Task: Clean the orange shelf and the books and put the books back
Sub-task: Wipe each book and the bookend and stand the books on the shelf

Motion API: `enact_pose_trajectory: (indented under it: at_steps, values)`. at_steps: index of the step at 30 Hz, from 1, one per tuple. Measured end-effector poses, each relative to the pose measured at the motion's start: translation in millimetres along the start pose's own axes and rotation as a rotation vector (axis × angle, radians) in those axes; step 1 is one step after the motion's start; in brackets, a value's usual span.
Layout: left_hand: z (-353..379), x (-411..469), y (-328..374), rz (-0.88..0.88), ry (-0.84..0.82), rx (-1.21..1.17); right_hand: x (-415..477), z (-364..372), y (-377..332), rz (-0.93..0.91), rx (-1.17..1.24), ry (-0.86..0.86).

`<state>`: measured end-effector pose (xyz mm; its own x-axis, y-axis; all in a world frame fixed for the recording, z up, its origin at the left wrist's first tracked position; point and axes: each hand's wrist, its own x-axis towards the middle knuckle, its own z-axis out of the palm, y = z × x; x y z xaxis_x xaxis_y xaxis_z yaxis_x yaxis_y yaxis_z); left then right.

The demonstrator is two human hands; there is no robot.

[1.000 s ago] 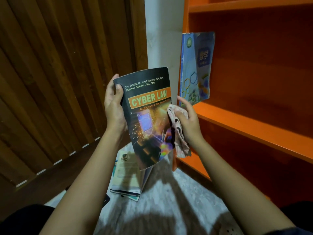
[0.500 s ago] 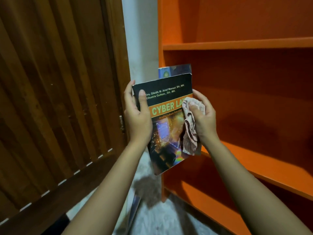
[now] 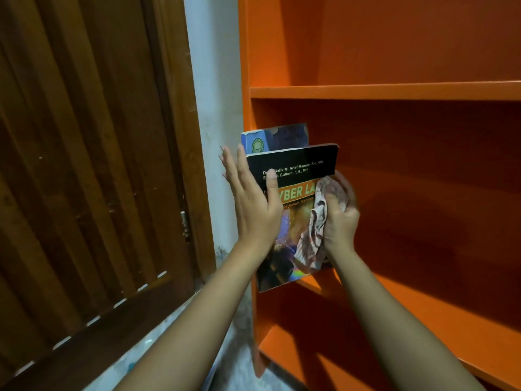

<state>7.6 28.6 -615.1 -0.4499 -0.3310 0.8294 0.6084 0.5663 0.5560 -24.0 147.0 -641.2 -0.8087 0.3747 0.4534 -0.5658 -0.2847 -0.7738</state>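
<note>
The black "Cyber Law" book [image 3: 298, 165] stands upright at the left end of the orange shelf's [image 3: 394, 91] middle board, in front of a blue book [image 3: 270, 139] that leans on the shelf's left wall. My left hand [image 3: 253, 210] lies on its left edge, thumb across the cover, fingers stretched out behind. My right hand [image 3: 341, 218] presses a crumpled pinkish rag [image 3: 313, 230] against the book's right edge. The book's lower corner hangs over the front of the board.
A brown slatted wooden door [image 3: 90, 179] fills the left side, with a white wall strip [image 3: 217, 94] between it and the shelf. Lower shelf boards [image 3: 423, 306] run to the right. Pale floor [image 3: 236, 371] shows at the bottom.
Both hands carried the Cyber Law book up and right from above the floor into the shelf, against the blue book. My left fingers have opened out. The view rose off the floor books.
</note>
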Motion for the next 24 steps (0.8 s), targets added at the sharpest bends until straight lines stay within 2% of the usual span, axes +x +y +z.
enact_pose_trajectory:
  at_steps: [6, 9, 17, 24]
  values:
    - [15, 8, -12, -0.001, -0.041, 0.073, 20, 9, 19, 0.016, 0.003, 0.042]
    - [15, 9, -17, 0.019, -0.028, 0.069, 32, 16, 16, -0.004, 0.021, -0.02]
    - [9, 6, -29, 0.124, -0.045, 0.034, 40, 17, 35, 0.047, -0.128, -0.109]
    - [6, 4, -36, 0.089, -0.118, 0.023, 31, 13, 43, 0.067, -0.195, -0.101]
